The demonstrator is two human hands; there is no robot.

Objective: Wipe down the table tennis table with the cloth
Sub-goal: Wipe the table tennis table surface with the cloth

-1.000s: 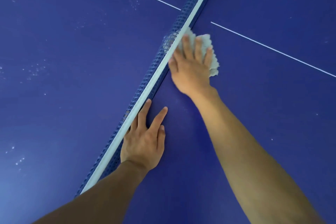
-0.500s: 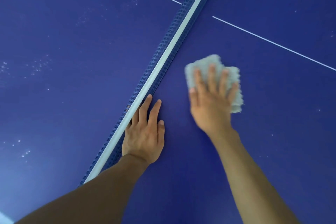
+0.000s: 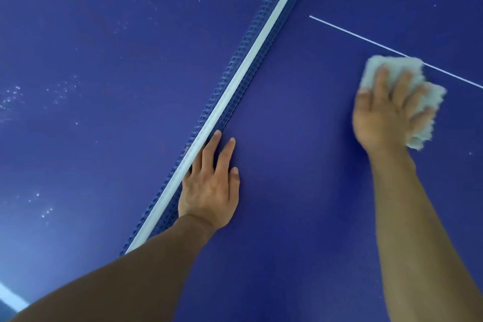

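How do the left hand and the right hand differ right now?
The left hand lies bare and flat on the table, its fingers against the net; the right hand presses the cloth, well clear of the net. The left hand looks sharp; the right hand is motion-blurred. Both are palm-down on the same side of the net.

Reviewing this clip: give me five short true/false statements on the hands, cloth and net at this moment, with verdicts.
1. The right hand presses the cloth flat on the table. True.
2. The left hand holds a second cloth. False: it lies bare on the table beside the net.
3. The cloth touches the net. False: it lies well to the right, apart from it.
4. The cloth's far edge reaches the white line. True.
5. White specks show left of the net. True.
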